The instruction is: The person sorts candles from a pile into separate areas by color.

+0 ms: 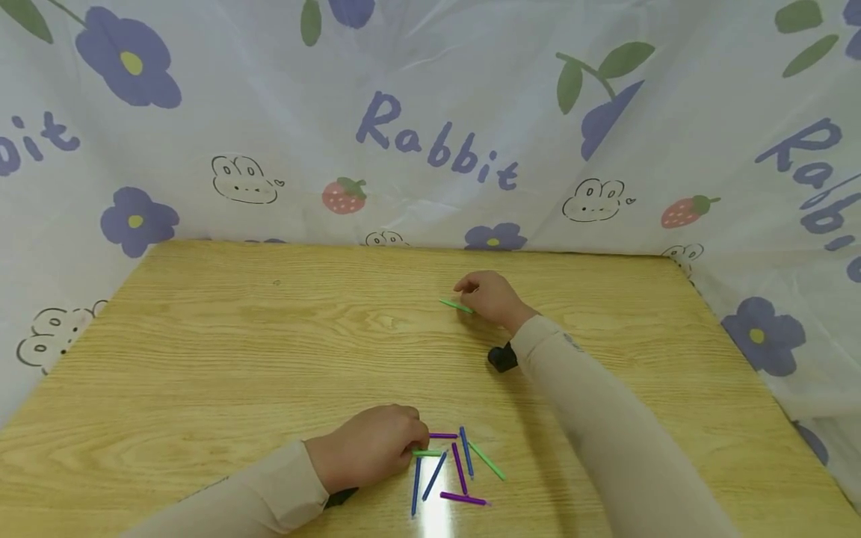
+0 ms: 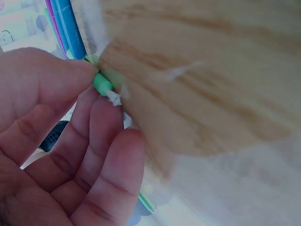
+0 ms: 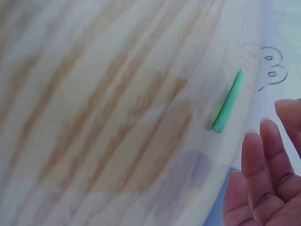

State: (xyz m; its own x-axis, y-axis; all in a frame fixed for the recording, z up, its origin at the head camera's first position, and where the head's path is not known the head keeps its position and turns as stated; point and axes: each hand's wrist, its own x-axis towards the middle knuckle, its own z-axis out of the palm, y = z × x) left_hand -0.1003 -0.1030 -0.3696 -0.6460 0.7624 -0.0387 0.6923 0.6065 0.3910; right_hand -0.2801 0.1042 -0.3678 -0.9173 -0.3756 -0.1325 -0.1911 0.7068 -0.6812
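Between the thumb and forefinger of my left hand (image 1: 373, 446) is the end of a thin green candle (image 2: 102, 84), its white wick sticking out in the left wrist view. Beside it lie several candles, among them a blue candle (image 1: 434, 476), a purple candle (image 1: 459, 468) and another green candle (image 1: 486, 461). Farther back, my right hand (image 1: 494, 299) hovers by a lone green candle (image 3: 229, 101) on the table. Its fingers are relaxed and apart from that candle in the right wrist view, with nothing between them.
The wood-grain table (image 1: 269, 336) spreads around both hands. A white curtain (image 1: 444, 90) printed with rabbits and flowers hangs along its back and sides. Black wrist devices show under the sleeves, one (image 1: 501, 359) below the right wrist.
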